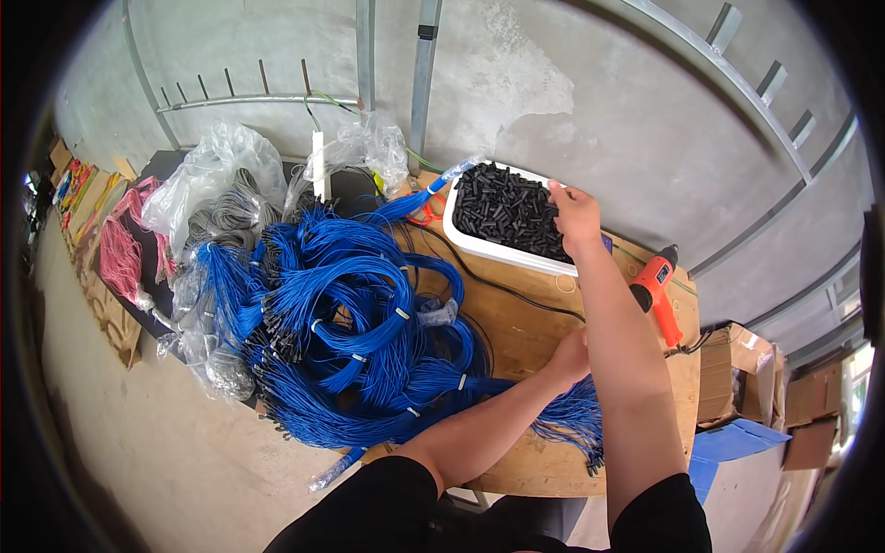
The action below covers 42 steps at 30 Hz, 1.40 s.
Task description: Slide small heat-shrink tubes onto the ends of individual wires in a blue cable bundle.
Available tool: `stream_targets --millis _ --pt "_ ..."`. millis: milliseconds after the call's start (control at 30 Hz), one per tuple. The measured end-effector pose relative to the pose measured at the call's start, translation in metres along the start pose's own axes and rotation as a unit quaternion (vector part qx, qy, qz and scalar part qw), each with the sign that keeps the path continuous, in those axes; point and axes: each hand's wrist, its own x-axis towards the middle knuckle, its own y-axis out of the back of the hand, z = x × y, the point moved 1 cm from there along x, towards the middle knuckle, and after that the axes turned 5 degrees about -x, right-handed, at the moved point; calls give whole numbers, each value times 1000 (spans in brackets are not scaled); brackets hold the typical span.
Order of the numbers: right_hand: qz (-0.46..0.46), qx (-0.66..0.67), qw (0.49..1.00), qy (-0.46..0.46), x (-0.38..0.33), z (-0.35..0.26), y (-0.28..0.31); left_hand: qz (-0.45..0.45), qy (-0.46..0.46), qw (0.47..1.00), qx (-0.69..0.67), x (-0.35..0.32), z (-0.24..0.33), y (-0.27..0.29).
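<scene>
My right hand (pixel 576 217) is at the right end of a white plastic bin (pixel 502 247) filled with short black tube pieces (pixel 507 207). Its fingers curl together over the pieces; whatever they pinch is too small to make out. Lower down, my left hand (pixel 570 358) sits over the wooden table, its fingers hidden behind my right forearm. A spread of blue wires (pixel 572 415) with dark ends lies just below that hand. To the left is a large heap of blue wire bundles (pixel 359 313), coiled and tied with white bands.
An orange-red heat gun (pixel 656 290) stands on the table (pixel 516 346) right of my forearm. A black cable (pixel 502 290) runs below the bin. Grey wires (pixel 226 217), clear plastic bags (pixel 217 170) and pink wires (pixel 129 244) lie leftward. Cardboard boxes (pixel 737 369) stand right of the table.
</scene>
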Motion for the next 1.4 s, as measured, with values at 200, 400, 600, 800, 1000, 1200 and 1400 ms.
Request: stream_targets --millis 200,400,600,800,1000,1200,1400 --pt "-160 540 809 -169 22 20 13 8 2 1000 -5 3 -12 0" --pt "-174 594 760 -197 12 7 39 3 -26 998 -55 2 -9 -6" --pt "-208 482 843 -112 -38 -18 114 -50 40 989 -131 10 -17 3" --pt "-142 416 889 -129 -110 32 204 -56 59 994 -73 4 -9 -5" --pt "-88 390 897 -187 -178 116 226 -41 71 997 -13 3 -6 -9" --pt "-82 308 937 -140 -206 119 206 -19 56 998 29 2 -7 -12" --pt "-104 307 939 -114 -199 119 207 -10 59 997 54 0 -5 -19"
